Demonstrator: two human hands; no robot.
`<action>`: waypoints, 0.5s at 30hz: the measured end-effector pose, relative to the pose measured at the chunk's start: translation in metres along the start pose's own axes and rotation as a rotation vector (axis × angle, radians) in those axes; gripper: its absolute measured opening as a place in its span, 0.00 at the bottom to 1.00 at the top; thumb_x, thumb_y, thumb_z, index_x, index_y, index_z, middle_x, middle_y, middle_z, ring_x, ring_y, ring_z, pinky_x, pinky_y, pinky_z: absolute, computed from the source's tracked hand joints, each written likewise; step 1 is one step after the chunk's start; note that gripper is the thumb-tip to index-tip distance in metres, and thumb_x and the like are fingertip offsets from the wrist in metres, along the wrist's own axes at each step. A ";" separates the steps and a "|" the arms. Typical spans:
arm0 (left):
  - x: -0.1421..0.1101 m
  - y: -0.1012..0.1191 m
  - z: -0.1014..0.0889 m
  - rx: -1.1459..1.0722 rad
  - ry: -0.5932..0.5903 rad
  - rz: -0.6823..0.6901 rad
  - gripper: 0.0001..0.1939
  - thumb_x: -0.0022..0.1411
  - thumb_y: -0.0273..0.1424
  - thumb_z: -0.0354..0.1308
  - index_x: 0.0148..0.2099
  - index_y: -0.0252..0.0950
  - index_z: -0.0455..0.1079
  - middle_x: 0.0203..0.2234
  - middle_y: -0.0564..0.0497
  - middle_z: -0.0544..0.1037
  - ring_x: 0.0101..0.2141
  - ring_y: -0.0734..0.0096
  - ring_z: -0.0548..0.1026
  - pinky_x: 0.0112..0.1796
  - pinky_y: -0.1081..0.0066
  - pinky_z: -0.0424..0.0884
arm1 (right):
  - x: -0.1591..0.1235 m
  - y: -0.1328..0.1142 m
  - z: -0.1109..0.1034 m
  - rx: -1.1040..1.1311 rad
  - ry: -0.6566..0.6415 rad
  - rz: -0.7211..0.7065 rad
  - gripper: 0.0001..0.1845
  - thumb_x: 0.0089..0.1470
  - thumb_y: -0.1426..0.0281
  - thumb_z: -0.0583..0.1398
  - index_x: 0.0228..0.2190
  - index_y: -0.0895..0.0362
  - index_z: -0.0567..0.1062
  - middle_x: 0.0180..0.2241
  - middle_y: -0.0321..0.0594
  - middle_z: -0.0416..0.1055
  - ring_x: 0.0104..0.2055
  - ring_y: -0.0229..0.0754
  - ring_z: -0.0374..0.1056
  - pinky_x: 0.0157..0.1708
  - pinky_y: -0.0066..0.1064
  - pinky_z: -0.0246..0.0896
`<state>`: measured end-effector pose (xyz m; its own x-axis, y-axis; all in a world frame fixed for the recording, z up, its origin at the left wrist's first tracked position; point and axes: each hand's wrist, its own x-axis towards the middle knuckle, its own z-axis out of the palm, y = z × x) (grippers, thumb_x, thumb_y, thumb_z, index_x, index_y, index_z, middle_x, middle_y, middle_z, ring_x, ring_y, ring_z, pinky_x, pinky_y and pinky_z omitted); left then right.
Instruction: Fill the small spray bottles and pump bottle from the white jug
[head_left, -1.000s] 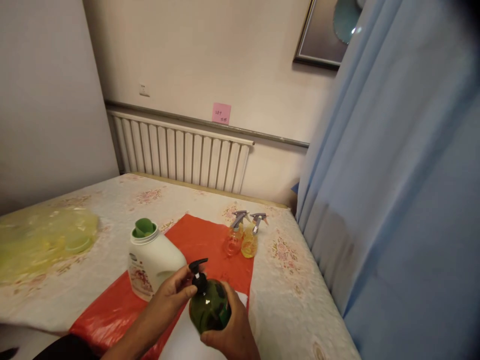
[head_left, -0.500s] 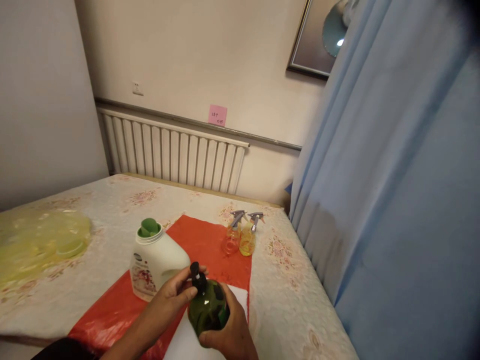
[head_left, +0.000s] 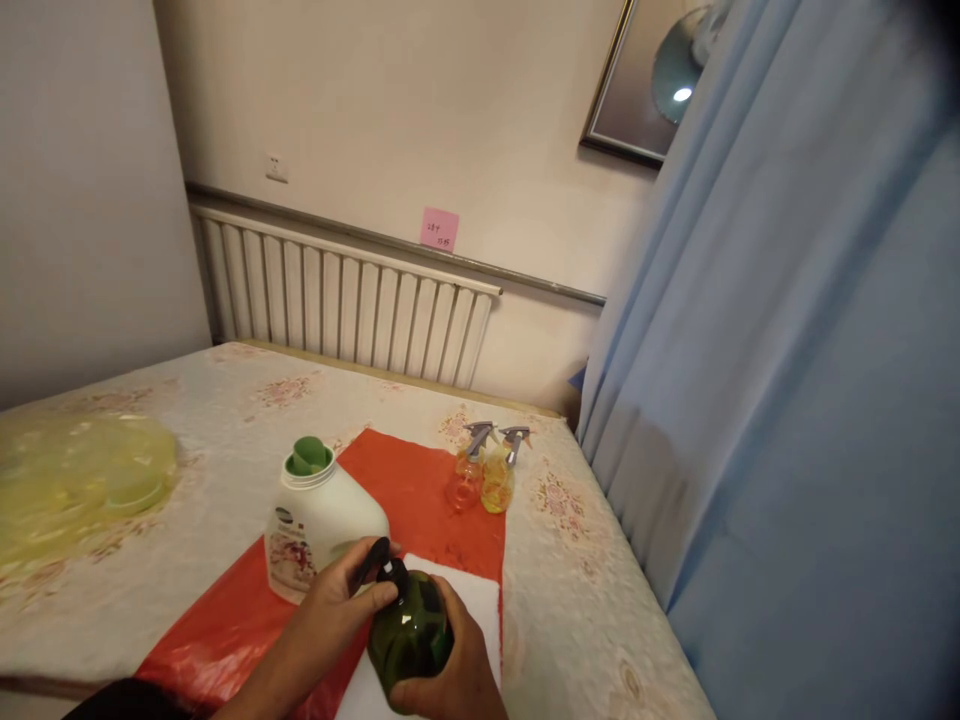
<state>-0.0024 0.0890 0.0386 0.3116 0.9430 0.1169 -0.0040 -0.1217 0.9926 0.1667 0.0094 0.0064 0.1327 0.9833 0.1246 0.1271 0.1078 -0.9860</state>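
A dark green round bottle (head_left: 407,632) with a black pump head (head_left: 377,563) is held low at the near edge of the table. My right hand (head_left: 454,672) is wrapped round the bottle's body from the right. My left hand (head_left: 337,608) pinches the black pump head at the neck. Under the bottle lies a white sheet (head_left: 457,600) on a red plastic sheet (head_left: 405,490). A white detergent jug (head_left: 319,520) with an open green spout stands just behind my left hand.
Two small spray bottles, one pink (head_left: 465,475) and one yellow (head_left: 499,475), stand at the red sheet's far right corner. A yellow plastic bag (head_left: 75,485) lies at the left. A radiator (head_left: 337,305) runs along the wall; a blue curtain (head_left: 787,400) hangs right.
The black pump head has turned round under my left fingers, its nozzle now pointing left. The bottle has sunk slightly lower in view. Both hands keep their hold.
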 end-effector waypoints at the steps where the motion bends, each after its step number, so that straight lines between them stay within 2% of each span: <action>1: -0.001 0.002 0.000 0.035 0.017 0.007 0.18 0.50 0.33 0.66 0.45 0.38 0.75 0.40 0.49 0.81 0.45 0.54 0.77 0.46 0.63 0.73 | 0.000 0.002 0.001 -0.003 0.000 0.005 0.48 0.22 0.78 0.70 0.52 0.52 0.72 0.51 0.41 0.75 0.54 0.61 0.69 0.52 0.46 0.66; 4: -0.004 0.006 0.000 0.102 0.025 0.033 0.17 0.51 0.35 0.64 0.45 0.37 0.76 0.39 0.47 0.82 0.43 0.53 0.78 0.46 0.60 0.73 | -0.001 0.015 0.005 -0.011 -0.001 0.044 0.53 0.22 0.79 0.69 0.56 0.54 0.68 0.54 0.44 0.73 0.56 0.61 0.67 0.55 0.47 0.64; 7: -0.008 0.000 -0.001 0.107 0.011 0.034 0.18 0.52 0.38 0.63 0.45 0.38 0.76 0.40 0.47 0.83 0.44 0.52 0.79 0.47 0.59 0.74 | -0.004 0.031 0.008 -0.044 0.005 0.059 0.59 0.21 0.81 0.68 0.60 0.57 0.62 0.58 0.50 0.69 0.59 0.61 0.64 0.59 0.48 0.59; 10: -0.009 -0.010 0.001 0.067 0.004 0.015 0.20 0.51 0.38 0.64 0.46 0.39 0.76 0.42 0.47 0.83 0.47 0.51 0.78 0.49 0.60 0.74 | -0.006 0.041 0.007 -0.116 0.031 0.017 0.58 0.22 0.81 0.68 0.60 0.57 0.62 0.60 0.52 0.66 0.62 0.62 0.61 0.62 0.49 0.54; 12: -0.009 -0.016 0.001 0.022 0.004 0.004 0.21 0.51 0.39 0.65 0.48 0.40 0.75 0.44 0.47 0.83 0.48 0.51 0.78 0.50 0.60 0.74 | -0.004 0.039 0.004 -0.133 0.020 -0.023 0.55 0.23 0.80 0.68 0.59 0.55 0.64 0.60 0.50 0.66 0.62 0.63 0.61 0.62 0.51 0.54; 15: -0.009 -0.026 -0.007 0.019 0.032 -0.003 0.21 0.53 0.41 0.64 0.50 0.41 0.74 0.46 0.47 0.82 0.48 0.52 0.78 0.50 0.60 0.74 | 0.004 0.024 -0.004 -0.057 -0.006 -0.057 0.52 0.25 0.79 0.67 0.57 0.54 0.65 0.57 0.48 0.70 0.60 0.62 0.64 0.59 0.49 0.59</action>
<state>-0.0123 0.0859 0.0119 0.2810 0.9527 0.1157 0.0152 -0.1250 0.9920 0.1739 0.0157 -0.0161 0.1175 0.9767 0.1798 0.1900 0.1556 -0.9694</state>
